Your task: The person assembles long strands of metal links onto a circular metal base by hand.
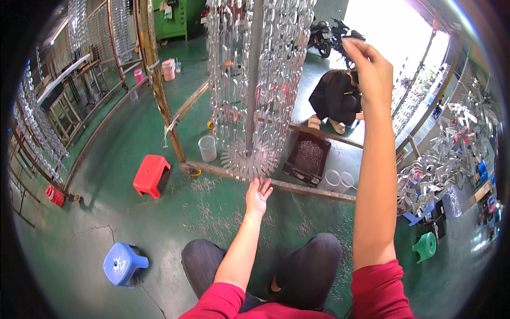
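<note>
A tall rack of small shiny metal pieces hung in rows (284, 69) stands in front of me around a grey central pole (252, 90). At its bottom the pieces fan out in a ring (247, 161). My left hand (256, 200) is open with its fingers spread, at the near lower edge of that ring; I cannot tell if it touches. My right hand (374, 72) is raised high to the right of the rack, thumb and fingers closed in a pinch. Whatever they hold, if anything, is too small to make out.
A dark crate (308, 157) of small metal pieces sits beyond a wooden bar (313, 191). Loose hooks (212, 218) litter the green floor. Red (152, 175) and blue (123, 264) stools stand left. A crouching person (334, 98) is behind; metal parts (441, 154) hang right.
</note>
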The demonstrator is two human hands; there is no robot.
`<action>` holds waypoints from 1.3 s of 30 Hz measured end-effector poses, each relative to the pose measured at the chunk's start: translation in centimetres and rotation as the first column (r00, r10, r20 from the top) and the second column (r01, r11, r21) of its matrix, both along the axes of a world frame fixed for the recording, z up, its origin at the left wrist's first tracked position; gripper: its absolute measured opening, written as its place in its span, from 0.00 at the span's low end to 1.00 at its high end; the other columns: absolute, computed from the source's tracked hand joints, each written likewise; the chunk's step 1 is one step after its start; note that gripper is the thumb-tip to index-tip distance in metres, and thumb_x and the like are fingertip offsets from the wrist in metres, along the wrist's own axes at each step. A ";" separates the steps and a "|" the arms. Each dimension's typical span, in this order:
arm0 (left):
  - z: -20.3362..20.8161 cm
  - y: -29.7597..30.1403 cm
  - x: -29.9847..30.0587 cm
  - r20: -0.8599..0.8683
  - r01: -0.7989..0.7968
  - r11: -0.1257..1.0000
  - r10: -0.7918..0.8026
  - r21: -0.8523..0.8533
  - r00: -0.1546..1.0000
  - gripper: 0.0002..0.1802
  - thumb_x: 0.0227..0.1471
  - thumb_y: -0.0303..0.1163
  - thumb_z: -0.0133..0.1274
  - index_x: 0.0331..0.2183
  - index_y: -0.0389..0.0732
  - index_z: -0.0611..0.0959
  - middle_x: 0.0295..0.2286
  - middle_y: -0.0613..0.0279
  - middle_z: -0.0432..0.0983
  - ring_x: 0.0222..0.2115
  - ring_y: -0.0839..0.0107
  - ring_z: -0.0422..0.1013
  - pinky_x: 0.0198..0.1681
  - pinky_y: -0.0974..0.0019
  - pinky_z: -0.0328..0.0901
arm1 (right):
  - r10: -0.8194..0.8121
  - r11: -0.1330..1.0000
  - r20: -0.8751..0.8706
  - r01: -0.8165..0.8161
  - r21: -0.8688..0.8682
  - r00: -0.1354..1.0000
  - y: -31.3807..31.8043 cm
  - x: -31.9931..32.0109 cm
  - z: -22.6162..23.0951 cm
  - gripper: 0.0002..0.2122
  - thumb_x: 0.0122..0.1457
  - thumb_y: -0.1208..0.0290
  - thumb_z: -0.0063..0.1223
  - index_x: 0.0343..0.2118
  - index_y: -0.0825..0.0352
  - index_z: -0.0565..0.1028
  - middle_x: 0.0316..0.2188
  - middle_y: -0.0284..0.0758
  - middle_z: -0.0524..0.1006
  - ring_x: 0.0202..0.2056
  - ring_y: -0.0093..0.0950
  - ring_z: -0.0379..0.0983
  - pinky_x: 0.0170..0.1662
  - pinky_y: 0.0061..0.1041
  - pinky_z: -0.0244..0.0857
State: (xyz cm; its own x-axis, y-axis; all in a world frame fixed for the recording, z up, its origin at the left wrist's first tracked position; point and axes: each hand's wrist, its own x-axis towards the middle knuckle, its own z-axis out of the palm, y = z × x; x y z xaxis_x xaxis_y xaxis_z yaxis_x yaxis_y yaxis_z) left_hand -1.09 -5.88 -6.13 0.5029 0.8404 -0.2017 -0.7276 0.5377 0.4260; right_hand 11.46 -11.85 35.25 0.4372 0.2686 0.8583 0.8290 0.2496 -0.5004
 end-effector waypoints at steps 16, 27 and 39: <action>0.2 1.1 -0.3 -0.027 -0.026 0.998 0.025 -0.056 0.999 0.13 0.54 0.39 0.47 0.42 0.48 0.72 0.39 0.73 0.71 0.48 0.57 0.66 0.46 0.51 0.59 | 0.030 0.980 0.097 -0.010 -0.201 0.995 5.9 -7.8 -5.9 0.06 0.44 0.64 0.59 0.23 0.60 0.79 0.25 0.33 0.74 0.29 0.32 0.72 0.35 0.32 0.59; 0.1 0.6 -0.4 -0.013 -0.023 0.998 0.022 -0.050 1.000 0.14 0.54 0.39 0.47 0.43 0.48 0.71 0.41 0.72 0.70 0.47 0.59 0.67 0.45 0.54 0.60 | -0.269 0.925 0.289 0.330 -0.188 0.919 7.9 -9.4 -5.6 0.08 0.44 0.61 0.58 0.21 0.60 0.80 0.24 0.34 0.76 0.28 0.34 0.73 0.37 0.34 0.58; 0.2 0.3 -0.1 -0.023 -0.015 1.000 0.015 -0.025 1.000 0.15 0.54 0.40 0.47 0.44 0.47 0.71 0.41 0.72 0.70 0.46 0.60 0.67 0.44 0.55 0.61 | -0.185 0.924 0.164 0.228 -0.307 0.969 7.4 -8.6 -5.1 0.12 0.44 0.58 0.58 0.25 0.62 0.80 0.22 0.33 0.77 0.26 0.28 0.74 0.32 0.27 0.65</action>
State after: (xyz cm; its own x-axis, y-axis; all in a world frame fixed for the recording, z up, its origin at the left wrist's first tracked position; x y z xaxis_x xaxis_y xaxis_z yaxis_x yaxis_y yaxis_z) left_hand -1.22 -5.59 -5.90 0.4854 0.8424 -0.2340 -0.7257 0.5375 0.4295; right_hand 2.81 -4.42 30.17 0.4041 0.4546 0.7938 0.9075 -0.0905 -0.4102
